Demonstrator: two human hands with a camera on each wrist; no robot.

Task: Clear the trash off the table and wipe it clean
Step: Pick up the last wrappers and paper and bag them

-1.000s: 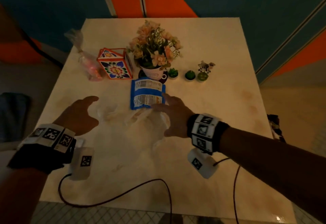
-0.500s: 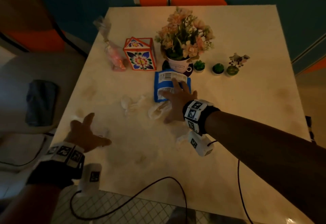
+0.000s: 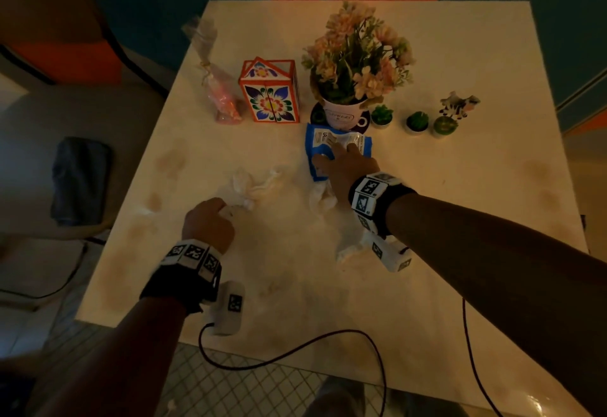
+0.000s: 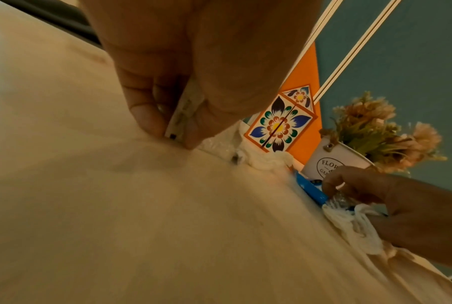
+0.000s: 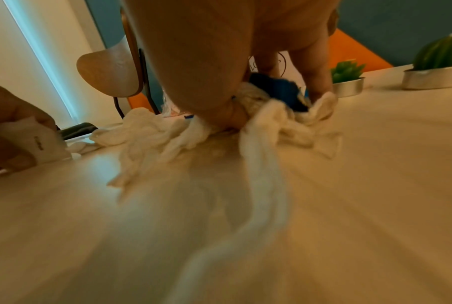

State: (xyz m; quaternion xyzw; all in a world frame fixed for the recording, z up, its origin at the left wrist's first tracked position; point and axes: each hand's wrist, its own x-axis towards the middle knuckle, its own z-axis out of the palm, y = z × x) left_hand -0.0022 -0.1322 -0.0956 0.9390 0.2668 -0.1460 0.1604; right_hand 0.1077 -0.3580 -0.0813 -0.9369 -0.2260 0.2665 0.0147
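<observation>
On the pale table lies a blue snack packet in front of the flower pot. My right hand is on it, thumb and fingers curled round the packet and a crumpled white tissue bunched beneath. A second crumpled tissue lies left of centre. Just beside it my left hand pinches a small flat white paper scrap against the tabletop. A twisted tissue strip trails under my right wrist.
Along the back stand a pink candy bag, a floral box, a flower pot, three small succulents and a cow figurine. A chair with a dark cloth is at the left. Cables cross the front edge.
My left hand came in from the table's left edge to the left tissue and pinched the paper scrap. My right hand's fingers curled onto the blue packet and tissue.
</observation>
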